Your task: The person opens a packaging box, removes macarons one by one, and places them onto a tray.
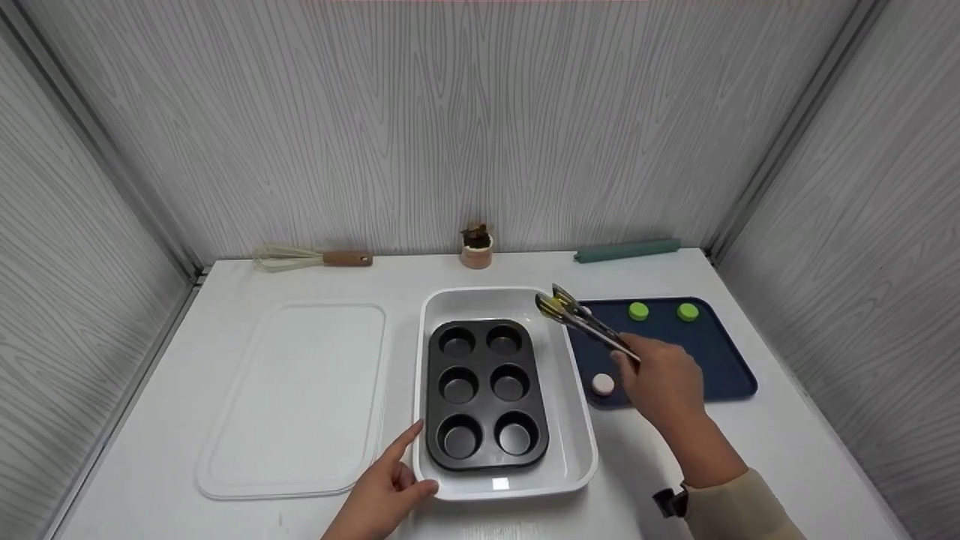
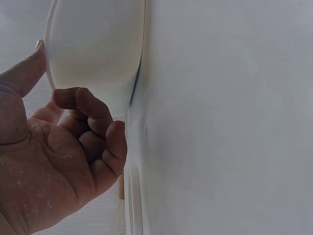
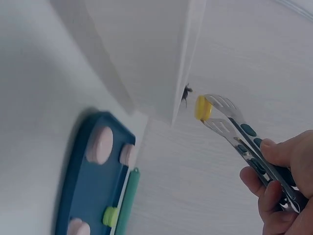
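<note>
My right hand (image 1: 664, 382) grips metal tongs (image 1: 592, 326) over the right rim of a white basin (image 1: 566, 390). Between the tong tips is a small yellow round piece, like a macaron (image 3: 202, 108). Inside the basin lies a dark muffin tin (image 1: 484, 394) whose several cups hold nothing. At the basin's front left corner, my left hand (image 1: 386, 487) holds the rim with thumb and forefinger, its other fingers curled in the left wrist view. Right of the basin, a navy tray (image 1: 720, 367) bears green macarons (image 1: 638, 311) and pink ones (image 1: 603, 385), partly hidden by my right hand.
A white lid-like board (image 1: 300, 397) lies left of the basin. Along the back wall are a whisk (image 1: 315, 258), a small potted plant (image 1: 477, 246) and a green rolling pin (image 1: 628, 250). Grey panels stand at the back and both sides.
</note>
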`<control>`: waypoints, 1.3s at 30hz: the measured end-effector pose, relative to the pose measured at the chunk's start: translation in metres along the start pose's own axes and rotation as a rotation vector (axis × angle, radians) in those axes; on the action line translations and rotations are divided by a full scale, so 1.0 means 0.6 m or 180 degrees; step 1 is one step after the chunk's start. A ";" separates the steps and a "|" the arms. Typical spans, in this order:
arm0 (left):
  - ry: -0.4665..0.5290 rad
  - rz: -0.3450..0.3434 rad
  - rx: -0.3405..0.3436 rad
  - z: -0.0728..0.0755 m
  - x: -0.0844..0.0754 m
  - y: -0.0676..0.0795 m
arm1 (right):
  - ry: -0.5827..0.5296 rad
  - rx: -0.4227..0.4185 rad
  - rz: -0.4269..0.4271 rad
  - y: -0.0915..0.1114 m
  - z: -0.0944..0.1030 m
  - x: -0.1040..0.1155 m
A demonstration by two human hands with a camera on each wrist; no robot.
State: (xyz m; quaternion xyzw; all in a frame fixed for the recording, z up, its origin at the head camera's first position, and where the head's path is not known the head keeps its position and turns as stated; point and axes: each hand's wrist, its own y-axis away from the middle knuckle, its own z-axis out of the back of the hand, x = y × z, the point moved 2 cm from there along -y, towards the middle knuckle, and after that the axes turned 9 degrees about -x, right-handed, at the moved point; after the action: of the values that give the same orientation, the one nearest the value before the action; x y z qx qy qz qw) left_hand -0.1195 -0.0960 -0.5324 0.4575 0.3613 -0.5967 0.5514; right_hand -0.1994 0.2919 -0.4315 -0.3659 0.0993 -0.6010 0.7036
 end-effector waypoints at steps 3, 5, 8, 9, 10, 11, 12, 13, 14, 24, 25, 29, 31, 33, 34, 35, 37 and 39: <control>-0.0001 -0.0013 -0.0004 0.001 0.000 0.000 | 0.0005 -0.0107 0.0017 -0.001 0.015 -0.016; -0.0010 -0.0013 -0.0004 0.001 -0.001 0.000 | 0.0009 -0.0154 -0.0005 -0.002 0.024 -0.025; -0.0025 0.0002 -0.0002 0.000 -0.002 0.000 | 0.0022 -0.0218 -0.0058 -0.003 0.037 -0.038; -0.0033 0.0002 -0.0001 -0.001 -0.003 -0.001 | 0.0037 -0.0238 -0.0076 -0.003 0.042 -0.042; -0.0041 0.0003 -0.0001 -0.001 -0.003 -0.001 | 0.0054 -0.0260 -0.0100 -0.003 0.047 -0.045; -0.0048 0.0005 -0.0003 -0.002 -0.003 -0.001 | 0.0070 -0.0279 -0.0119 -0.004 0.052 -0.050; -0.0045 0.0012 -0.0004 -0.002 -0.004 0.000 | 0.0085 -0.0300 -0.0134 -0.003 0.058 -0.054; -0.0046 0.0014 -0.0006 -0.003 -0.004 0.000 | 0.0105 -0.0311 -0.0156 -0.003 0.063 -0.058; -0.0039 0.0020 -0.0008 -0.003 -0.005 0.000 | 0.0124 -0.0325 -0.0183 -0.002 0.069 -0.063; 0.0010 0.0062 -0.0001 0.001 -0.004 0.000 | 0.0323 -0.0310 -0.0385 0.013 0.108 -0.114; 0.0003 0.0063 -0.0001 0.001 -0.003 0.000 | 0.0349 -0.0288 -0.0413 0.014 0.111 -0.117; -0.0024 0.0058 -0.0005 0.000 -0.003 0.000 | 0.0401 -0.0234 -0.0515 0.023 0.123 -0.130; -0.0028 0.0053 -0.0009 0.000 -0.002 0.000 | 0.0432 -0.0222 -0.0551 0.027 0.127 -0.137; -0.0022 0.0052 -0.0014 0.000 -0.002 0.000 | 0.0443 -0.0221 -0.0601 0.032 0.131 -0.143; -0.0021 0.0058 -0.0013 0.000 -0.002 0.000 | 0.0457 -0.0223 -0.0621 0.035 0.133 -0.147; -0.0023 0.0061 -0.0014 0.000 -0.002 0.000 | 0.0472 -0.0216 -0.0630 0.037 0.134 -0.151; -0.0023 0.0069 -0.0013 0.000 -0.002 0.001 | 0.0505 -0.0186 -0.0657 0.043 0.136 -0.159; -0.0039 0.0069 -0.0004 0.000 -0.002 0.000 | 0.0549 -0.0134 -0.0700 0.049 0.138 -0.167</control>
State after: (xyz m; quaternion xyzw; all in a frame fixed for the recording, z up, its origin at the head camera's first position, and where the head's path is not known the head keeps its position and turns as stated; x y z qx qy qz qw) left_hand -0.1195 -0.0953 -0.5311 0.4574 0.3533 -0.5932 0.5604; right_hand -0.1545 0.4169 -0.4214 -0.3362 0.1312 -0.7015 0.6145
